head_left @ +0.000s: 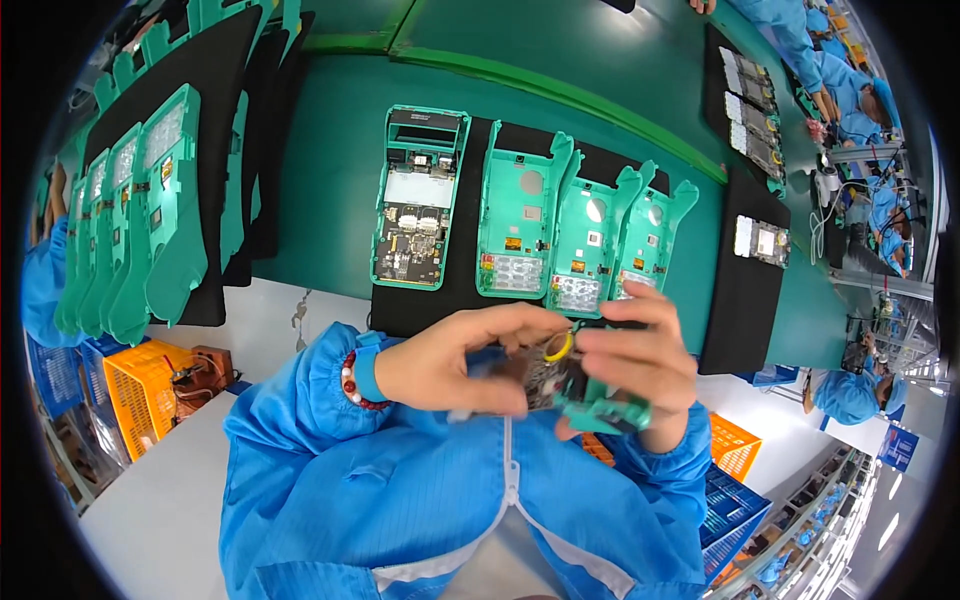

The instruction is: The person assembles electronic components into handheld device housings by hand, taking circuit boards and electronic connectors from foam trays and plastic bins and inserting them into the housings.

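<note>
Held unit (601, 408), a circuit board with a green housing part, is between both hands, in front of the chest, just off the near edge of the surface (325, 180). Motion blur. Visible length runs roughly crosswise: board end to the left, green end right and slightly toward the body. Exact long axis uncertain; fingers hide much of it. Yellow loop (558, 346) at its far side, between the hands.

Right hand (648, 365): fingers clamped on the green end, wrapped from the far side. Left hand (465, 355): thumb and forefinger apart, curved about the board end; cannot tell whether they press on it.

Beyond, on a black mat (400, 312): three open green shells (577, 240) side by side, long axes pointing away from the person, hooked ends far, clear keypads near. Left of them, a green housing with a circuit board (412, 232), near parallel, also lengthwise away.
</note>
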Tool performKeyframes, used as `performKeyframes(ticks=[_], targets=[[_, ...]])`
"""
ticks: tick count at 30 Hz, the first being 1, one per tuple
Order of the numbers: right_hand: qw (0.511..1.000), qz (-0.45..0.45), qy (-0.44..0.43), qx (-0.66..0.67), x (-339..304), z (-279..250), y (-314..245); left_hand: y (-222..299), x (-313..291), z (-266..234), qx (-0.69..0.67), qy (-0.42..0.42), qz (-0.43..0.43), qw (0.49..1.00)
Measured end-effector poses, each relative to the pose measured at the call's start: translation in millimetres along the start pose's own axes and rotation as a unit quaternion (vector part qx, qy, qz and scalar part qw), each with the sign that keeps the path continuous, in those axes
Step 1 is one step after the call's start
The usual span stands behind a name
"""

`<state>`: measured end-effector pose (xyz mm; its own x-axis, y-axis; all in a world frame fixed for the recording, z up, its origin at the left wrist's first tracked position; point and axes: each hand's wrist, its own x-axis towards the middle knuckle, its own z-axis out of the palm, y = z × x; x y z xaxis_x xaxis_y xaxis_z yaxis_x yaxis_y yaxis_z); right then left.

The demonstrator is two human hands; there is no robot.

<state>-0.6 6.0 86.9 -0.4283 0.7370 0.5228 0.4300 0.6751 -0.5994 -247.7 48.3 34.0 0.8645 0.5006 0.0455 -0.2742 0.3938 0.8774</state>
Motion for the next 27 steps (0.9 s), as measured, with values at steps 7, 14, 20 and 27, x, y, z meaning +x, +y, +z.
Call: performKeyframes(ticks=[7, 14, 20, 27], targets=[[0.92, 0.261, 0.289, 0.039, 28.3, -16.2, 7.0, -32.5, -7.2, -11.3, 0.724, 0.203, 0.114, 0.649], [0.979, 0.08, 0.007, -0.188, 76.8, 5.5, 41.4, -48.2, -33.1, -21.7, 0.721, 0.242, 0.193, 0.62], [0.968, 0.049, -0.086, -0.229, 107.3, 11.3, 51.2, -53.1, -23.9, -24.9, 0.719, 0.244, 0.226, 0.611], [0.971, 0.04, -0.095, -0.216, 105.6, 41.1, 83.8, -44.3, -10.4, -31.1, 0.733, 0.188, 0.154, 0.635]])
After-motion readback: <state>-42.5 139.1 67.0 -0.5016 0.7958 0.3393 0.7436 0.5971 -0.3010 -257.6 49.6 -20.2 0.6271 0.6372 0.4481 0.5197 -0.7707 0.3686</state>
